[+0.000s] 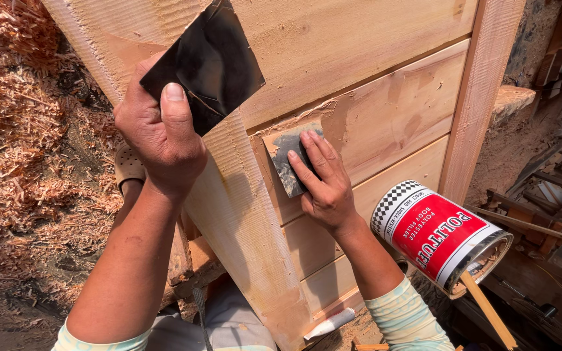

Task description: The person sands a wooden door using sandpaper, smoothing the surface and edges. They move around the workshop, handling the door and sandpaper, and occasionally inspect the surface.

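Head view
Left hand (164, 140): upper left of frame, clamped on a dark square plate (206, 62), thumb on top, held up like a palette.
Right hand (323, 185): centre, fingers together, pressing a small scraper (284, 159) flat against the wood panel (391, 110) to spread tan filler along a seam.
Can (440, 237): lower right, red and white, tipped open-end down, stick (486, 309) inside, probably for stirring.
Shavings (14, 117): left edge.

Pale green, faintly striped sleeves are worn pushed up both forearms; the left hand (162, 140) and right hand (325, 188) are left bare.
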